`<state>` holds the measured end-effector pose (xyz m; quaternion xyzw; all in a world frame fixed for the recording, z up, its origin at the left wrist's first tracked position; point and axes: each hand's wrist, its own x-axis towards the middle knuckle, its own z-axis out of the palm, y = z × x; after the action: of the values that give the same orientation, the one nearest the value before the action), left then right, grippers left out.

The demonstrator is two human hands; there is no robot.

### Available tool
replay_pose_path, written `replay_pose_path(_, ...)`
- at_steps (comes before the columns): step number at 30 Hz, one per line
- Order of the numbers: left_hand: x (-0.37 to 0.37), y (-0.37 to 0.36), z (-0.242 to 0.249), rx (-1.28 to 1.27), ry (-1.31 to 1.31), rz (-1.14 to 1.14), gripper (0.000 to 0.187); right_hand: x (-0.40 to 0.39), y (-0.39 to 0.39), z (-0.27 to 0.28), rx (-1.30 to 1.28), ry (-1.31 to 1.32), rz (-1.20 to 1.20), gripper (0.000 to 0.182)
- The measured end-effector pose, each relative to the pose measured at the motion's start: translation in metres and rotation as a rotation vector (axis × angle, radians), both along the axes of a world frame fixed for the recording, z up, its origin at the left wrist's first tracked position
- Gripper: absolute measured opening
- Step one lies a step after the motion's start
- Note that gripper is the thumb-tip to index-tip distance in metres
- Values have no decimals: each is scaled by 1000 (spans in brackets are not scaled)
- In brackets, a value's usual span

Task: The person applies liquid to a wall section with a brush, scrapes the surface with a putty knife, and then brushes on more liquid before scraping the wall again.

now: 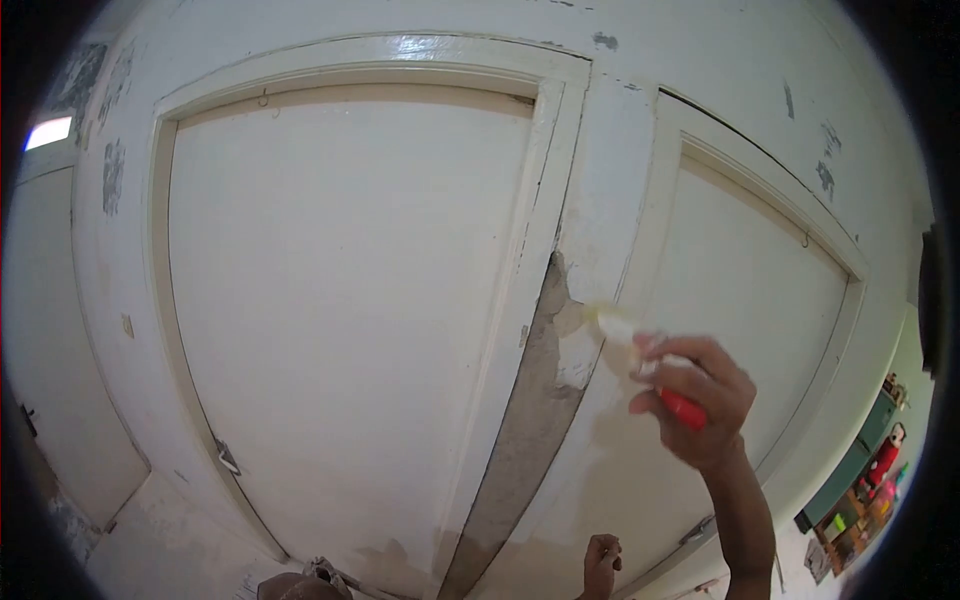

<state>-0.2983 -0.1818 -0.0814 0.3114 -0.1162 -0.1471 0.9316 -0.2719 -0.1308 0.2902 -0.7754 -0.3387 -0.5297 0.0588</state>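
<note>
My right hand (700,395) is raised in front of the strip of wall between two doors, fingers closed round a small red-handled hand tool (684,408). The tool's pale, yellowish end is blurred and overlaps the edge of peeling paint. Just left of it, flaking white paint (574,360) borders a long patch of bare grey plaster (530,430). Low in the view, my left hand (602,562) has its fingers curled in; whatever it may hold is hidden.
A wide white door (340,270) stands left of the strip, a second door (755,290) right. At the bottom edge sits a rounded brown shape (290,587) beside a crumpled grey thing (325,572). A green cabinet (850,460) and colourful items stand far right.
</note>
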Motion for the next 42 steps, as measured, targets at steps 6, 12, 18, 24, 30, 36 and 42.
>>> replay_pose_path(6, -2, -4, 5, -16, -51, 2, 16, 66, 11, -32, -202, 62, -26, 34)
replay_pose_path(12, 5, 8, 37, -24, -36, 14, 14, 53, 18, 2, -245, 272, 93, 41)
replay_pose_path(18, 13, 1, 24, -75, -40, 18, 14, 79, 14, -12, -281, 82, -47, 39)
replay_pose_path(24, 16, -17, 17, -112, 22, 25, 14, 56, 20, -103, -394, 735, -49, 30)
replay_pose_path(30, 13, -6, 28, -74, -11, 43, 13, 55, 13, -24, 66, -120, 76, 23)
replay_pose_path(36, 16, -21, 7, -111, 75, -1, 12, 40, 3, -109, -351, 487, -43, 22)
replay_pose_path(42, 10, -15, 12, -141, 47, 27, 9, 29, -27, -120, 97, 605, 14, 24)
